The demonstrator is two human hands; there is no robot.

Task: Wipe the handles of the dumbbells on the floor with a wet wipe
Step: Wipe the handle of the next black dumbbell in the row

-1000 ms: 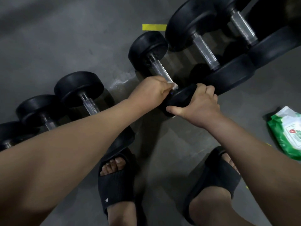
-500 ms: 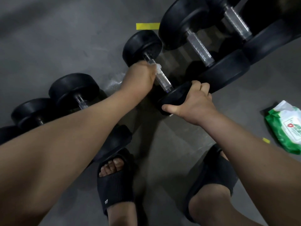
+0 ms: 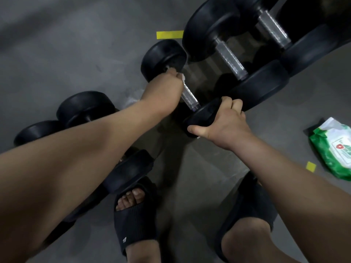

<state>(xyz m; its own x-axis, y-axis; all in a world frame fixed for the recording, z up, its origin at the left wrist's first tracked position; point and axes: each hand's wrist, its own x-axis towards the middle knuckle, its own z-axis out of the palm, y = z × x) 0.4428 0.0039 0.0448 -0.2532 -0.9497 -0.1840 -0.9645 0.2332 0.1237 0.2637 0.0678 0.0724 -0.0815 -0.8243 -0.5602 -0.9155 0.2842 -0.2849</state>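
A person bends over a row of black dumbbells lying side by side on a grey concrete floor [image 3: 66, 44]. Nearest are two feet in black sandals [image 3: 135, 215], planted just short of the row. Both bare forearms reach away from them to one small dumbbell [image 3: 191, 103].

The right hand [image 3: 224, 124] comes first. Its fingers [image 3: 232, 105] curl over the top of the near head [image 3: 201, 115] and the thumb hooks along the rim, clamped on it. I judge this is to stop the round weight rolling while the bar is rubbed.

Just beyond those fingers, the bare part of the knurled metal handle [image 3: 188, 96] shows. Further along, the left hand [image 3: 163, 86] wraps round the handle, close against the far head [image 3: 163, 56]. Its fingers are mostly hidden behind the back of the hand but appear closed round the bar. A white corner of the wet wipe [image 3: 182, 77] pokes out past them. By my reading, the wipe sits between palm and metal at the handle's far end, mid-stroke.

Well apart from the right hand, on its little-finger side, lies a green packet of wipes [image 3: 332, 149], within reach for a fresh sheet. Beyond the right fingers rest two larger dumbbells [image 3: 230, 60]. Smaller ones [image 3: 85, 109] lie under the left forearm. Farthest off is a yellow tape strip [image 3: 170, 34].
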